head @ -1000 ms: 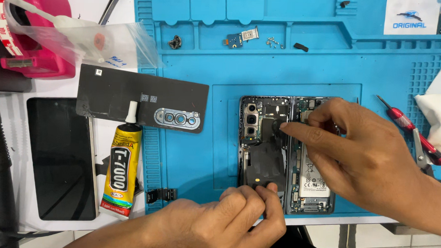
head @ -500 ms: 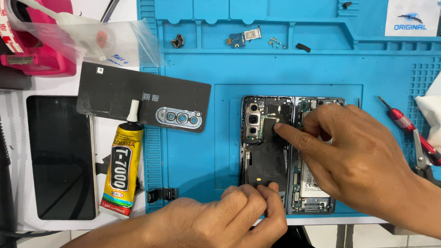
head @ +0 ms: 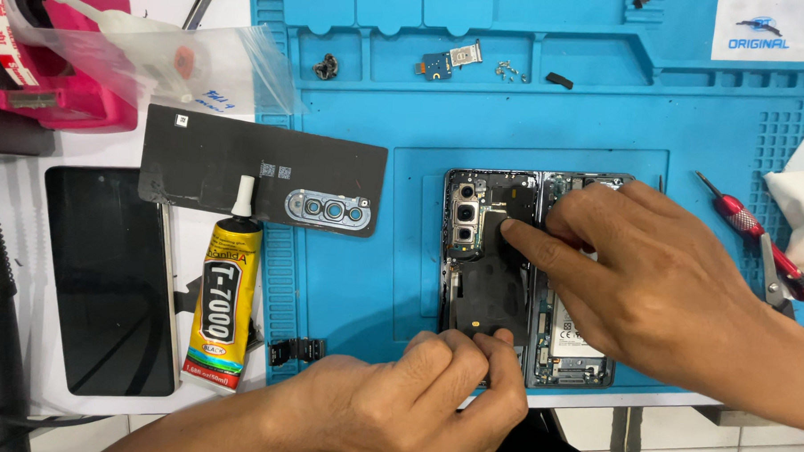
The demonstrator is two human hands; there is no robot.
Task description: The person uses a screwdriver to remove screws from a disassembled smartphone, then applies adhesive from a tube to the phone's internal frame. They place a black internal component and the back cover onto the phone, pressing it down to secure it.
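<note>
A blue mat [head: 347, 278] covers the bench. On it, at centre right, lies the opened phone [head: 529, 284], back up, its insides bare. The right hand [head: 658, 288] rests across its upper half, forefinger pressing the black cover; nothing is gripped. The left hand [head: 423, 400] pinches the phone's lower edge with curled fingers. A back panel [head: 244, 163], glue tube [head: 223, 309] and red screwdriver [head: 758, 234] lie around.

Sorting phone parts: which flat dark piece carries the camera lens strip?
The dark grey back cover above the yellow glue tube; the black screen panel at left is plain.
</note>
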